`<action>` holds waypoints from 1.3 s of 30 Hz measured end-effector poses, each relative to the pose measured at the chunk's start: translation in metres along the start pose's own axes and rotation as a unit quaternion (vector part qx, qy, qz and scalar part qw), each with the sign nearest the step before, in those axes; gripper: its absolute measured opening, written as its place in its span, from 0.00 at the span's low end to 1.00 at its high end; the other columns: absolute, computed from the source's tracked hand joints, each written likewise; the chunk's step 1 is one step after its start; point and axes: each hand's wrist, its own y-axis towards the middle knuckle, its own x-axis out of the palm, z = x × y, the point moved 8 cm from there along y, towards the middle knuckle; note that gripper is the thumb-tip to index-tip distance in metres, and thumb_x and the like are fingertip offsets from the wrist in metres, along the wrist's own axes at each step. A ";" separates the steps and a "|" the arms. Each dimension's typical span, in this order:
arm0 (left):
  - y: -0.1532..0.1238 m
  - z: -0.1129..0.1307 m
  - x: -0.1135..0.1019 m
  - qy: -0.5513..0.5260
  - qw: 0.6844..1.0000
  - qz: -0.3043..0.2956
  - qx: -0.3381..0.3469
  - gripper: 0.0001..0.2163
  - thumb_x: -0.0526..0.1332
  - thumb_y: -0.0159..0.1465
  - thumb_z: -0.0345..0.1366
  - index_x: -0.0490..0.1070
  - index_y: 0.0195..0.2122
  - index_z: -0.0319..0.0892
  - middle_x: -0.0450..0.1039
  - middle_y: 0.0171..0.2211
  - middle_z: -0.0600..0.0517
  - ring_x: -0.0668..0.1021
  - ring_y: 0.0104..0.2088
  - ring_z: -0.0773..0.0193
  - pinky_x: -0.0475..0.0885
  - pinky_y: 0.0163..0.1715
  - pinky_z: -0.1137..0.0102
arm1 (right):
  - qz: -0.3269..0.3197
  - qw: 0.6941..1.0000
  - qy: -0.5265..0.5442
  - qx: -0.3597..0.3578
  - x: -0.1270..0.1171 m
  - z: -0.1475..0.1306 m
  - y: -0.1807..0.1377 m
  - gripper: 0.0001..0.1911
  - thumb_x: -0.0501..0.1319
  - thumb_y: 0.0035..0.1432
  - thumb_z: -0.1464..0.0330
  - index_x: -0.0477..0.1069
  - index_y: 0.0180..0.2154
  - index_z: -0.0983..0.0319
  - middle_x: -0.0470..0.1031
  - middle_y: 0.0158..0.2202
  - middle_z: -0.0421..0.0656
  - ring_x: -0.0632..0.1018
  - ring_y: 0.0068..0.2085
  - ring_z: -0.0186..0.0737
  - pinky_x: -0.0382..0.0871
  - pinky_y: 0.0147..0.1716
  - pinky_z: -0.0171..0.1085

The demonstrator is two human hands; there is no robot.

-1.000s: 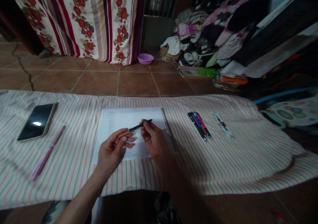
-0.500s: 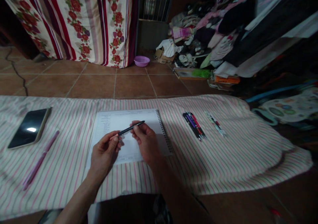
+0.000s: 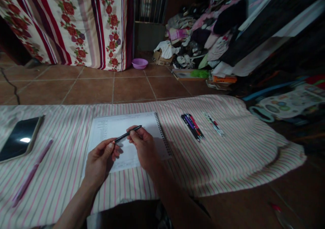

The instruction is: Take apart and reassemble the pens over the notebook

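A black pen [image 3: 123,136] is held up at a slant between my two hands, above a spiral-bound notebook [image 3: 149,120]. My left hand [image 3: 100,159] pinches its lower left end between thumb and fingers. Around the upper right part of the pen, the thumb and fingers of my right hand [image 3: 142,144] are closed. The notebook lies open at a white page with small print down its left side; my hands cover part of it. To the right of the notebook lie several pens [image 3: 192,126] side by side, black, purple and red.
Further right are a few white patterned pens [image 3: 213,124]. At the left, a purple pen [image 3: 33,173] and a smartphone [image 3: 20,137] rest on the striped cloth [image 3: 228,164]. Beyond, a purple basin [image 3: 139,64] stands on the tiled floor near a clothes pile [image 3: 203,36].
The view has swung slightly to the right, so the things on the cloth appear further left. Both hands still hold the black pen, in much the same pose.
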 end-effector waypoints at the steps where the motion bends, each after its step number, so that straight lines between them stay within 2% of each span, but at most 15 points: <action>1: 0.000 0.001 0.000 -0.006 1.000 0.005 -0.009 0.16 0.73 0.45 0.36 0.76 0.34 0.36 0.75 0.21 0.50 0.72 0.20 0.70 0.65 0.19 0.78 | 0.000 1.000 -0.009 -0.003 0.001 -0.003 -0.001 0.05 0.63 0.49 0.65 0.75 0.30 0.60 0.71 0.22 0.36 0.71 0.26 0.30 0.66 0.29 0.32; 6: 0.000 0.005 0.002 -0.029 0.999 0.016 -0.034 0.17 0.75 0.42 0.37 0.75 0.31 0.37 0.72 0.18 0.53 0.71 0.19 0.71 0.64 0.18 0.80 | -0.007 0.999 -0.044 -0.026 0.007 -0.011 -0.005 0.04 0.61 0.50 0.68 0.75 0.30 0.59 0.72 0.21 0.35 0.71 0.25 0.31 0.65 0.28 0.32; 13: 0.000 0.010 0.003 -0.022 0.999 0.006 -0.024 0.16 0.74 0.43 0.39 0.74 0.29 0.38 0.69 0.17 0.56 0.67 0.15 0.76 0.61 0.16 0.82 | -0.024 0.996 -0.061 -0.060 0.015 -0.011 -0.006 0.04 0.61 0.51 0.68 0.74 0.32 0.58 0.73 0.23 0.35 0.74 0.25 0.32 0.68 0.28 0.32; 24: 0.000 0.012 0.000 -0.030 0.999 0.002 -0.018 0.12 0.72 0.46 0.37 0.73 0.29 0.38 0.68 0.15 0.56 0.65 0.14 0.74 0.61 0.15 0.80 | -0.022 0.996 -0.065 -0.063 0.018 -0.013 -0.008 0.04 0.64 0.47 0.68 0.75 0.30 0.58 0.74 0.22 0.36 0.75 0.25 0.34 0.69 0.28 0.34; 35: 0.000 0.013 0.003 -0.022 1.000 0.002 -0.011 0.12 0.71 0.47 0.37 0.73 0.27 0.37 0.68 0.15 0.56 0.66 0.13 0.74 0.59 0.13 0.80 | -0.006 0.999 -0.036 -0.032 0.015 -0.011 -0.004 0.04 0.65 0.47 0.66 0.75 0.28 0.58 0.74 0.21 0.35 0.75 0.24 0.33 0.69 0.26 0.32; 39: -0.001 0.015 0.005 -0.028 0.999 -0.017 0.000 0.12 0.71 0.49 0.38 0.75 0.29 0.36 0.69 0.15 0.54 0.67 0.14 0.74 0.61 0.14 0.79 | 0.012 0.999 -0.030 -0.014 0.010 -0.011 -0.003 0.05 0.65 0.47 0.66 0.75 0.29 0.60 0.74 0.21 0.36 0.75 0.24 0.31 0.69 0.25 0.31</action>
